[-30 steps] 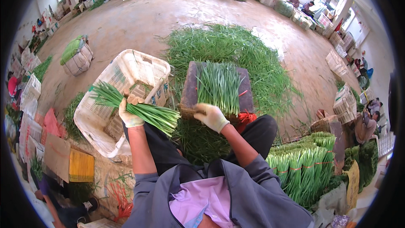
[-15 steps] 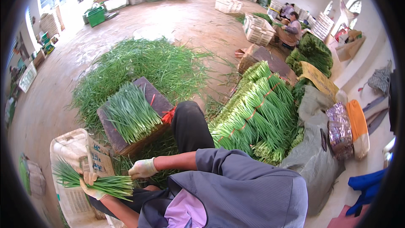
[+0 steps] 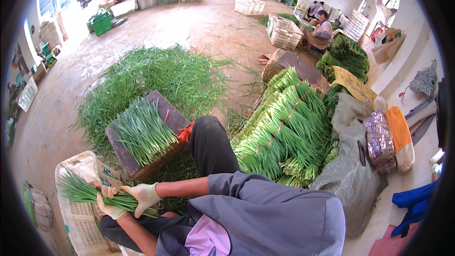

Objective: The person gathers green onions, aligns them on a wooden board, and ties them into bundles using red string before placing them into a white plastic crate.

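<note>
My gloved left hand (image 3: 110, 204) is closed round a bundle of long green leafy stalks (image 3: 81, 187) at the lower left, over a white plastic basket (image 3: 71, 225). My gloved right hand (image 3: 144, 195) is on the same bundle near its pale end, thumb curved over it; some fingertips are hidden. Just above my hands, a dark board (image 3: 124, 152) on a block bears a loose layer of the same stalks (image 3: 144, 128), with red ties (image 3: 185, 132) at its right edge.
Loose leaves (image 3: 132, 73) cover the floor beyond the board. Banded bundles (image 3: 284, 137) are stacked to my right, beside grey sheeting (image 3: 343, 170) and a yellow sack (image 3: 353, 83). Co-workers (image 3: 322, 33) sit among baskets (image 3: 284, 33) along the walls.
The view has turned toward my right. My right hand has moved from near the board down to the bundle in my left hand and now grips it.
</note>
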A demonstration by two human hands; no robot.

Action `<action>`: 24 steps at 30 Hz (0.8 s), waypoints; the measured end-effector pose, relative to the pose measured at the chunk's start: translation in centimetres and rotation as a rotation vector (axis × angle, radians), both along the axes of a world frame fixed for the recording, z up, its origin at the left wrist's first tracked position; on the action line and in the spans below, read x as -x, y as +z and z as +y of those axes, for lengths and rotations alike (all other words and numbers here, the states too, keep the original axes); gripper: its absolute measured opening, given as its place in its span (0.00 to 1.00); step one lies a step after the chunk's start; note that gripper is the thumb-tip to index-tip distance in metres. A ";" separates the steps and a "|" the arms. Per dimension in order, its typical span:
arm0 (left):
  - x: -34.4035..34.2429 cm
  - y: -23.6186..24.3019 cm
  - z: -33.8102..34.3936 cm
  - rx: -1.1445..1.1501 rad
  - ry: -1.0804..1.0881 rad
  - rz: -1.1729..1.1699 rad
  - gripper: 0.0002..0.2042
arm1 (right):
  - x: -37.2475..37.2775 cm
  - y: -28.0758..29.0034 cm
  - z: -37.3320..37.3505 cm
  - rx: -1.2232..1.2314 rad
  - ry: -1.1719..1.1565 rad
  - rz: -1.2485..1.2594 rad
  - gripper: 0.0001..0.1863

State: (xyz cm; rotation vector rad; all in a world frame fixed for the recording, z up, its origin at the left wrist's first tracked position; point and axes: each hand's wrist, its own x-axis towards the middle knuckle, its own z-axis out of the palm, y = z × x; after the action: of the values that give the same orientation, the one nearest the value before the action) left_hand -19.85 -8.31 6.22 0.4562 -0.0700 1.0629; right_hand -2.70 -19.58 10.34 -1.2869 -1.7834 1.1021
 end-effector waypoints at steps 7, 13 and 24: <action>-2.1 -0.1 -1.4 -0.081 0.057 0.318 0.34 | 0.3 -2.9 2.2 -0.247 -0.225 0.043 0.23; -3.7 -2.2 -1.0 0.296 0.220 0.594 0.17 | 0.8 -4.8 2.8 -0.052 -0.234 -0.259 0.26; 3.0 -2.4 0.8 0.335 0.348 0.241 0.24 | -6.4 -4.8 0.0 -0.024 -0.143 -0.268 0.14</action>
State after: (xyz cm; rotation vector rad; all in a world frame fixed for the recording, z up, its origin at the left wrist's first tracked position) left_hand -22.82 -7.47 3.83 0.2931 0.4093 1.3232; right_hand 3.69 -19.59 5.52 -1.5816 -1.8546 0.8588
